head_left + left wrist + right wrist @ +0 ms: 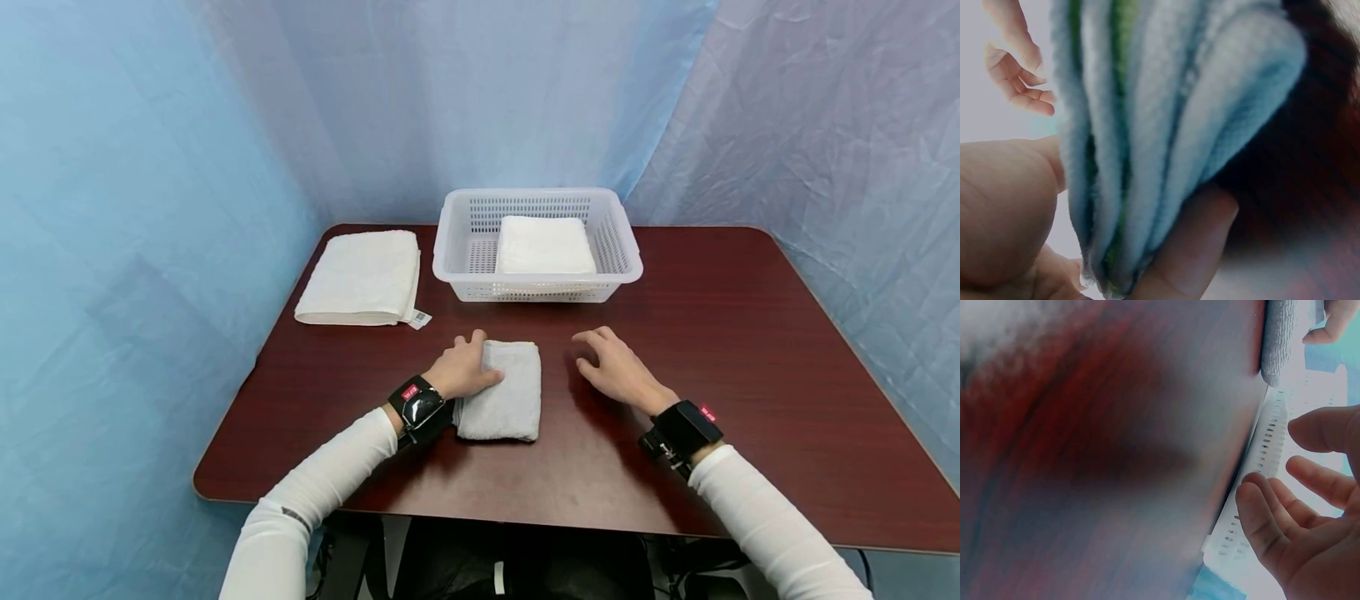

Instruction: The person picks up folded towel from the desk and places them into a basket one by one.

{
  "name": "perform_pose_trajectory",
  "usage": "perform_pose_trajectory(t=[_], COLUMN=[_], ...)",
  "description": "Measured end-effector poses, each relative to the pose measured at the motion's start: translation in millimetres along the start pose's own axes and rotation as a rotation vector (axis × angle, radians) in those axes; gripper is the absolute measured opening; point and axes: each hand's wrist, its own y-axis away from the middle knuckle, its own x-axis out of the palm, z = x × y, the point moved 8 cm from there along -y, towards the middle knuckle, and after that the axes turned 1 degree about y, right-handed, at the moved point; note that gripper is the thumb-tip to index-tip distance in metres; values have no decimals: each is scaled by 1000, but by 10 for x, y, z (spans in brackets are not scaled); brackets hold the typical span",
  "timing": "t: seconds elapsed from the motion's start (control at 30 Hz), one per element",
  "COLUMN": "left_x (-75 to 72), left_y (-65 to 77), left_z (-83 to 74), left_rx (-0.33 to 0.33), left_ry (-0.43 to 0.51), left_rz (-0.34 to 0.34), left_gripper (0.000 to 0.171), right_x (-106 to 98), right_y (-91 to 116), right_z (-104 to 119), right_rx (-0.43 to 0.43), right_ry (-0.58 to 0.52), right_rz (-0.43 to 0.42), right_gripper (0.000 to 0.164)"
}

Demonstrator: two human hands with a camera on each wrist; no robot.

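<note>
A small folded light-grey towel (510, 408) lies near the front of the table, its long side facing away from me. My left hand (467, 371) grips its left edge, thumb over the top and fingers around the side. In the left wrist view the towel's stacked layers (1154, 106) show, with green between some folds and a finger (1191, 244) curled beneath them. To the right of the towel, my right hand (621, 367) hovers with loosely bent fingers and holds nothing; the right wrist view shows its fingers (1266, 519) spread apart.
Behind the towel stands a white perforated plastic basket (465, 289) with a folded white towel (546, 246) inside. At the table's back left lies a larger folded white towel (363, 275) with a tag (420, 319). Blue cloth (525, 100) hangs around the dark red table (750, 375).
</note>
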Motion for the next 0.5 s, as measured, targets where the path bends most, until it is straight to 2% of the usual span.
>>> perform_pose_trajectory(t=[0.5], left_x=[44], left_y=[-41], left_z=[-27], left_rx=[16], left_ry=[13], left_rz=[-2], left_gripper=[67], right_x=[148], right_y=[10], right_z=[103], right_rx=[-64], right_ry=[0], right_rz=[55], right_gripper=[38])
